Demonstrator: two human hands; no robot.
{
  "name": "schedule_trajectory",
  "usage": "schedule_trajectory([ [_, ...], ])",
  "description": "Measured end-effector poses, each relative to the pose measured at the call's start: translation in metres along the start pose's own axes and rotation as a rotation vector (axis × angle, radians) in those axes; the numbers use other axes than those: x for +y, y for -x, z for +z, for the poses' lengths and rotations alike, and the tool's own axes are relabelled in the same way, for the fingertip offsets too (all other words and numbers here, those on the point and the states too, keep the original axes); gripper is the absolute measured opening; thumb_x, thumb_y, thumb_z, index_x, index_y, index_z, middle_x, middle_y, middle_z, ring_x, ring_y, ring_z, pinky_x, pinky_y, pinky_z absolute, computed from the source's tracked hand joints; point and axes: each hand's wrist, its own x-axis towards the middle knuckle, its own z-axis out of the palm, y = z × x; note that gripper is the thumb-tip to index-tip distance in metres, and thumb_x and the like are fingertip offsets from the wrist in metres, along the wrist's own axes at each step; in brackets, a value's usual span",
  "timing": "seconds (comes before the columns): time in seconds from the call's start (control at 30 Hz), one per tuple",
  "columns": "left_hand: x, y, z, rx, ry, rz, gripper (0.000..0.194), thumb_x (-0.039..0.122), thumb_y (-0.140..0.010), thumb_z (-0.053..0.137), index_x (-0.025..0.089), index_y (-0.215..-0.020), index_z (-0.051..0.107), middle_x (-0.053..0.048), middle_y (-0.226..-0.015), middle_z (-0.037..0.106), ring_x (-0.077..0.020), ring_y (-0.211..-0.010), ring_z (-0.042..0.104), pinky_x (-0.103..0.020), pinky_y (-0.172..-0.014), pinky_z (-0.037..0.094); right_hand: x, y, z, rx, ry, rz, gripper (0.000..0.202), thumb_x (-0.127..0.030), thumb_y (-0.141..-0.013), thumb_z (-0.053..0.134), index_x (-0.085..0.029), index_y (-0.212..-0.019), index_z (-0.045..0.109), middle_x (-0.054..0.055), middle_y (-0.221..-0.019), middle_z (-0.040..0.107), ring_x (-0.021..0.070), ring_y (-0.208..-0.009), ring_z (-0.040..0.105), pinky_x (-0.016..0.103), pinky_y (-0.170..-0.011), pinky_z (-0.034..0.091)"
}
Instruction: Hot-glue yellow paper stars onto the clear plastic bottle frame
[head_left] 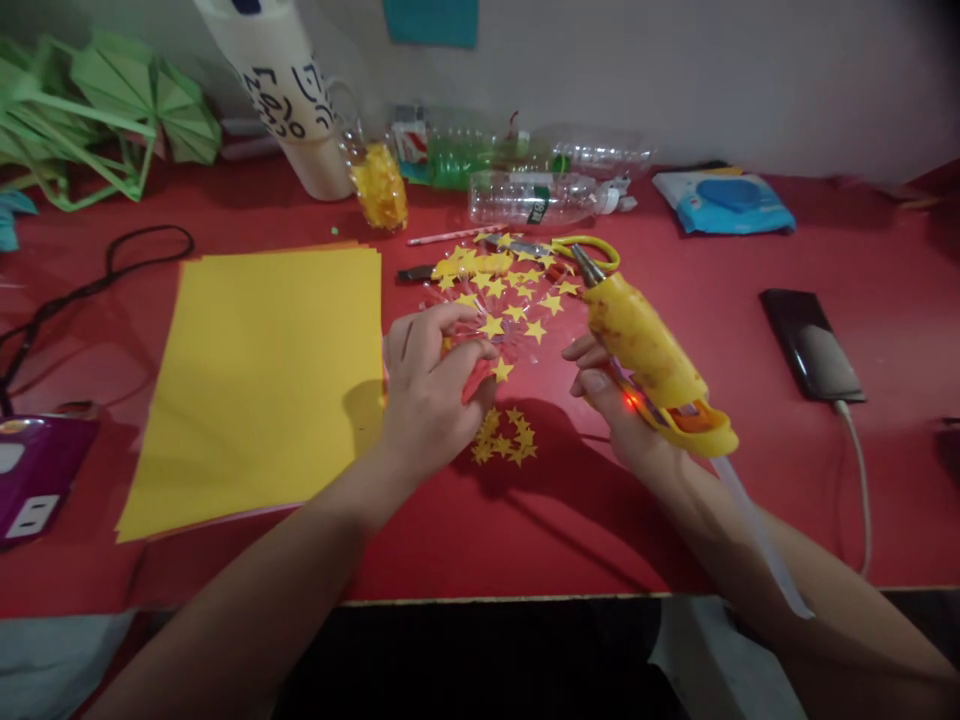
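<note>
A yellow glue gun (645, 340) with a lit red light and a clear glue stick out of its back is held in my right hand (615, 400), its metal nozzle tilted up to the left. My left hand (431, 390) reaches over a clear plastic piece (525, 345) dotted with yellow stars (491, 327); its fingers are bent, and whatever is between them is hidden. Just right of and below that hand, small stars form a ring (529, 437) on the red table (585, 540).
Yellow sheets (262, 380) lie at left. Behind the stars are scissors (600, 245), a pencil (450, 235), a cutter (415, 274), plastic bottles (525, 198) and a white tumbler (300, 110). A phone (810, 345) with a cable and a blue wipes pack (724, 200) lie at right.
</note>
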Motion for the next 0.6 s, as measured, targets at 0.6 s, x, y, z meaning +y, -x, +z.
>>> schedule_trajectory([
  [0.6, -0.003, 0.000, -0.004, -0.024, -0.087, 0.040, 0.011, 0.019, -0.079, 0.067, 0.022, -0.073, 0.058, -0.011, -0.115, 0.061, -0.0284, -0.100, 0.052, -0.047, -0.082, 0.041, -0.013, -0.006, -0.005, 0.053, -0.062, 0.046, 0.014, -0.030, -0.085, 0.062, -0.023, -0.074, 0.058, -0.001, -0.069, 0.062, 0.0132, -0.058, 0.061, 0.027, -0.054, 0.049],
])
